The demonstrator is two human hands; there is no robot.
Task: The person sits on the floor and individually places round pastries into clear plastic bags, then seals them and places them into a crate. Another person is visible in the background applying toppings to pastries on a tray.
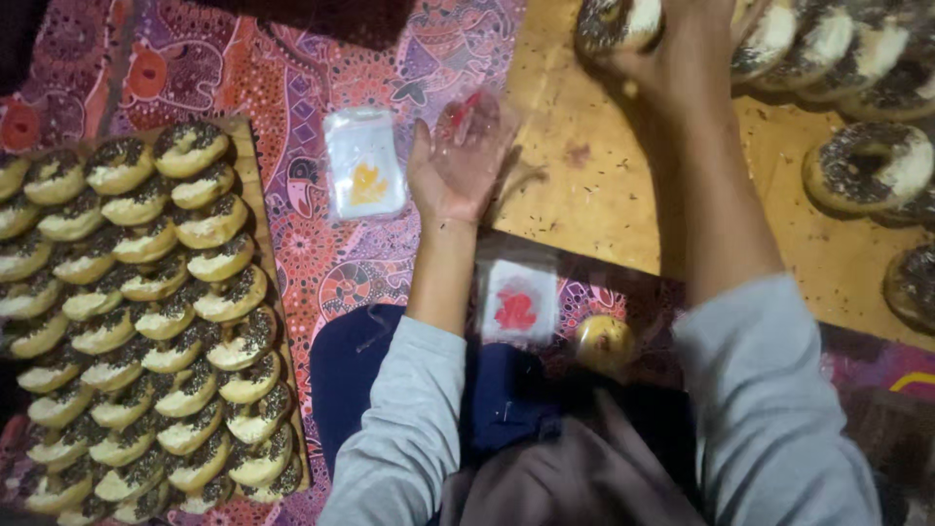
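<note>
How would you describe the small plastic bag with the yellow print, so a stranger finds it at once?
Start at the wooden tray packed with doughnuts on the left. Just to its right, on the patterned cloth, lies the small clear bag. Its print is yellow; the other flat bag has red.
</note>
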